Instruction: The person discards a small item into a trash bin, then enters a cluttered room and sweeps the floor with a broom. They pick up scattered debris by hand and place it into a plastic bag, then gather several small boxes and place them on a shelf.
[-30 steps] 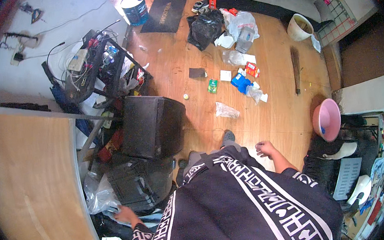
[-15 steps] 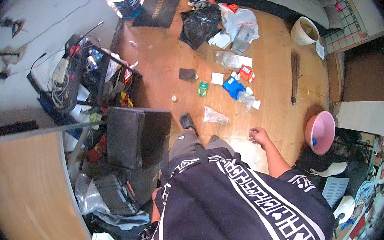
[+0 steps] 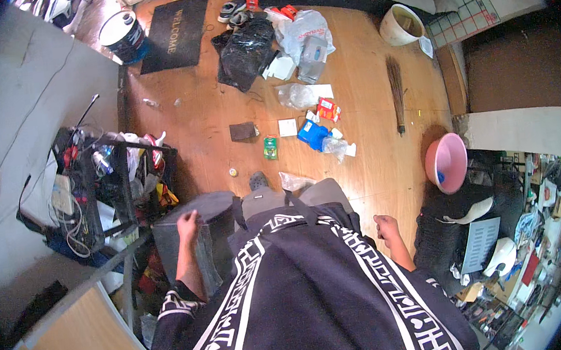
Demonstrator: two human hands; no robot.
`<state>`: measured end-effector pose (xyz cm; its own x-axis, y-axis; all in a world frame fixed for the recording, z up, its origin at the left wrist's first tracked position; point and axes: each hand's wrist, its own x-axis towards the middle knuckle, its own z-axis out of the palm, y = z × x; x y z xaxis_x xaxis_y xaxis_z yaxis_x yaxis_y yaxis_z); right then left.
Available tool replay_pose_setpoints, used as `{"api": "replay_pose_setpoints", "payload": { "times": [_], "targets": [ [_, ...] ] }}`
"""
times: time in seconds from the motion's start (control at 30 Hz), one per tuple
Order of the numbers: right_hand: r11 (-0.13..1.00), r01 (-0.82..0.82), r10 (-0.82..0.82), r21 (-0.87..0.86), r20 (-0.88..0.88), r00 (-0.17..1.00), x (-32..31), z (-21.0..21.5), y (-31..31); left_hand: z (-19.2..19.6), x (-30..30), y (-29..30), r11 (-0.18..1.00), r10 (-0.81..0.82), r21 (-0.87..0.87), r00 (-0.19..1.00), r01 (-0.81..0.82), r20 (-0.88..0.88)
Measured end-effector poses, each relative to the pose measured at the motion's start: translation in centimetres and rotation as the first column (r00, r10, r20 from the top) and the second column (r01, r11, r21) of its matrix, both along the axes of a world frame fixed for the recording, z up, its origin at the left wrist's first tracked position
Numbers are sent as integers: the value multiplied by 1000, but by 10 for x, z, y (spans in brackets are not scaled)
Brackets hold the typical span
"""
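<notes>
My left hand point(image 3: 189, 225) hangs beside a black box point(image 3: 206, 207), its fingers curled and nothing visible in them. Out to the right over the wooden floor, my right hand point(image 3: 385, 227) is loosely closed, also with nothing showing in it. Past my feet lie a clear plastic wrapper point(image 3: 294, 180), a green packet point(image 3: 270, 147), a small round item point(image 3: 233, 173) and a dark flat piece point(image 3: 242, 132). A blue packet point(image 3: 312, 134) and a red-and-white box point(image 3: 328, 109) lie farther right. Neither hand appears to touch any of these.
Farther off are a black plastic bag point(image 3: 242, 54), a white bag point(image 3: 314, 29), a dark doormat point(image 3: 176, 33) and a bucket point(image 3: 122, 42). A cluttered rack point(image 3: 109, 185) stands left. Right are a broom point(image 3: 397, 93), a pale bin point(image 3: 393, 28) and a pink basin point(image 3: 456, 163).
My left hand has come up into view beside the black box. The right hand stays out at my side. The view has shifted, and my body stands nearer the scattered items.
</notes>
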<state>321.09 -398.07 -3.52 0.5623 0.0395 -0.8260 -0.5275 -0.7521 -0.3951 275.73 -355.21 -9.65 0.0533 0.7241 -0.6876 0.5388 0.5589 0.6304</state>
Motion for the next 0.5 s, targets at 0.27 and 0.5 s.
{"api": "replay_pose_setpoints", "payload": {
  "times": [0.27,0.5],
  "targets": [
    [981,-14,36,195,-110,993,0,-77,-71,-6,112,73,992,-129,18,989,128,76],
    [533,-838,811,-115,352,468,62,-208,-101,-30,161,18,981,-16,-195,991,-10,-131]
  ]
}}
